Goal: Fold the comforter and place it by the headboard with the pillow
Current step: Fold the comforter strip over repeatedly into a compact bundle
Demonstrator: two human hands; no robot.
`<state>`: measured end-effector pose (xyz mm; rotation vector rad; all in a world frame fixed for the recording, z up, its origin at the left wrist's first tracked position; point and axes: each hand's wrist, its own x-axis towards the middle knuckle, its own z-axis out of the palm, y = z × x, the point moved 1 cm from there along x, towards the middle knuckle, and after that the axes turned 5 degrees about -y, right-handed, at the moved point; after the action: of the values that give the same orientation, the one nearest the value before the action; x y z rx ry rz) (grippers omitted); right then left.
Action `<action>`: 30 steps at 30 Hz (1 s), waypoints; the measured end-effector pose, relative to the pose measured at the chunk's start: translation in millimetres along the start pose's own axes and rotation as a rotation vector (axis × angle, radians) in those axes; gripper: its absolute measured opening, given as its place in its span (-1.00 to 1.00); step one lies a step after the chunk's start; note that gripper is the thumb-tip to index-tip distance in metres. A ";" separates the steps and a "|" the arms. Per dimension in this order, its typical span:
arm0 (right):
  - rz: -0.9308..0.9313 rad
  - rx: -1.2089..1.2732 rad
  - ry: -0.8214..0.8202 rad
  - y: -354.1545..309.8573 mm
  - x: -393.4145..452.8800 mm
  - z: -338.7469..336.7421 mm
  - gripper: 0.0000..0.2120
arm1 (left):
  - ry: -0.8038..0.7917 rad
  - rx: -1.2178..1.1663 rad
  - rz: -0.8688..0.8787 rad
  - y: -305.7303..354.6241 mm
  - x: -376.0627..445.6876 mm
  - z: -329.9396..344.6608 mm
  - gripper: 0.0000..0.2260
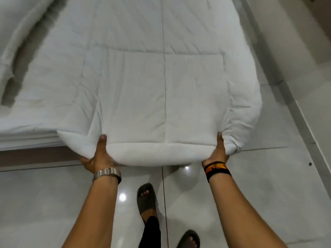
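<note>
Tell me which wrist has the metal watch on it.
The left wrist: a silver link watch sits just behind the left hand. The right hand has a black and orange band instead. Both hands grip the folded comforter.

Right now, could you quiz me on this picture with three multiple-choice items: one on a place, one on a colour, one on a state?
1. Where is the comforter's near edge?
A. past the bed's foot, over the floor
B. by the headboard
C. under the bed

2. What colour is the comforter?
A. blue
B. white
C. striped red

3. What are the hands doing?
A. hanging free
B. both gripping the comforter
C. only one gripping

Answers: A, it overhangs the tiled floor; B, plain white; B, left hand and right hand clasp its edge.
</note>
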<state>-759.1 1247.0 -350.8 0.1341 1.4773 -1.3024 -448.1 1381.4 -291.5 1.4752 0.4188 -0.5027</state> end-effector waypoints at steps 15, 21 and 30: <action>0.112 -0.242 0.052 -46.6 -111.6 -71.5 0.30 | -0.047 -0.067 -0.367 1.7 -63.0 -128.1 0.07; 0.370 -0.211 -0.264 -69.1 -126.2 -74.5 -0.47 | -0.256 -0.164 -0.481 41.1 -95.8 -101.6 -0.82; -0.142 -0.209 -0.021 -145.8 -187.0 6.9 -0.16 | -0.260 -0.138 -0.101 167.9 -104.7 -61.7 -0.54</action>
<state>-781.4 1285.6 -117.8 -0.1223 1.6179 -1.2481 -438.8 1454.2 -97.6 1.2410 0.3162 -0.7227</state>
